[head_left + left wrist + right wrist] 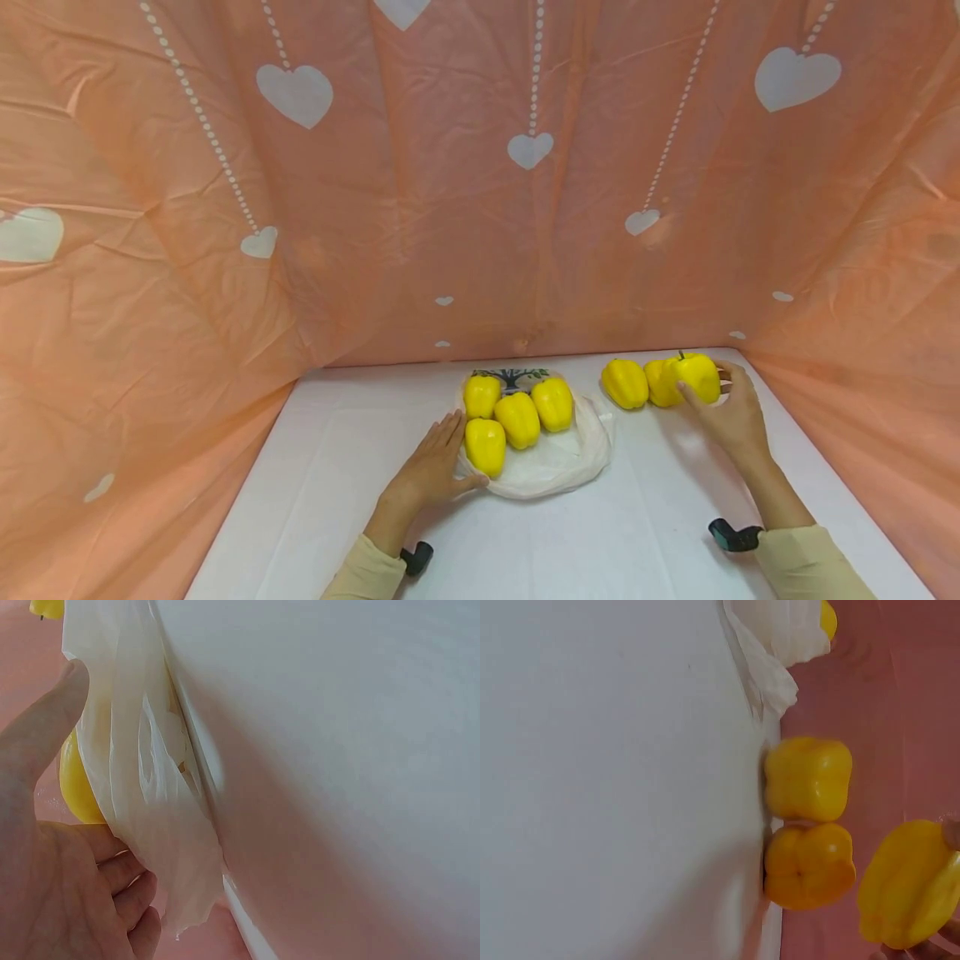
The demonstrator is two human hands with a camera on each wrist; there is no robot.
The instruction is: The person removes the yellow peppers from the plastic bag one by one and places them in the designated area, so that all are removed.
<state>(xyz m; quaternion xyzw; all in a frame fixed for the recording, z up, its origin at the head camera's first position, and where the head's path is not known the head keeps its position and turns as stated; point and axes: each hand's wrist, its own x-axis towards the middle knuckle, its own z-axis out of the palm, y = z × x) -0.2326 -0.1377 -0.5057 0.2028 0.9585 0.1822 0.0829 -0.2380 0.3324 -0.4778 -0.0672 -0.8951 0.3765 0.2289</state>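
Observation:
My right hand (737, 415) grips a yellow bell pepper (697, 377) between thumb and fingers. In the right wrist view this bell pepper (906, 885) hangs above the tabletop. Two more yellow bell peppers (625, 384) lie side by side just left of it, one partly hidden behind the held one. Several yellow bell peppers (517, 421) sit in a white plastic bag (551, 479) with a rolled-down rim. Against the bag's left side rests my left hand (431, 467), fingers extended, thumb at the front rim. The left wrist view shows the thumb touching the bag's thin plastic (124, 750).
A white-covered table (337, 450) carries everything. Peach sheeting (420, 208) with white hearts hangs behind and at both sides. A dark tree print (513, 379) shows at the bag's far side. Each wrist wears a small black device (733, 535).

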